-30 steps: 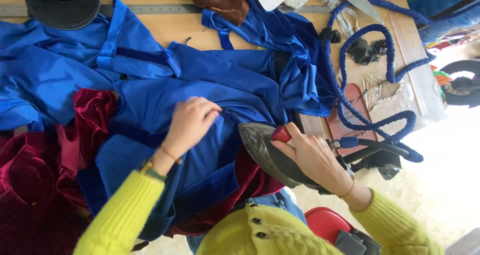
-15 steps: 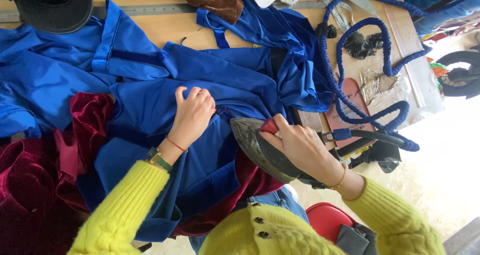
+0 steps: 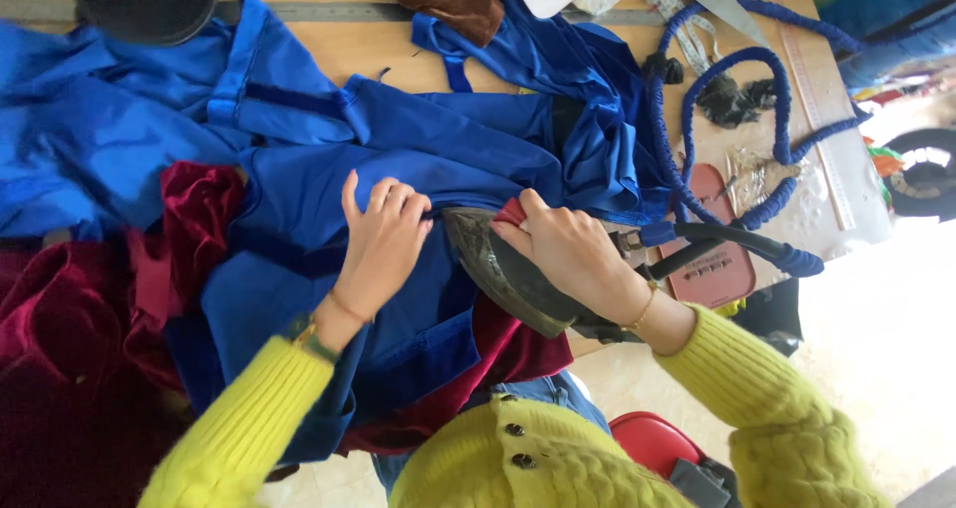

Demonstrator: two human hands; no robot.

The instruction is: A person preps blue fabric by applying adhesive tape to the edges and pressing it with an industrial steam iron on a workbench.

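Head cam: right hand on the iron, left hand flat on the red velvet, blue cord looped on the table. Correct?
Not quite. In the head view the left hand presses on the blue fabric, not the red velvet, which lies beside it. The rest holds: the right hand grips the iron, and the blue cord loops on the table.

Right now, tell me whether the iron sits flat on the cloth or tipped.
Tipped: the iron shows its dark soleplate, gripped by the right hand over blue cloth.
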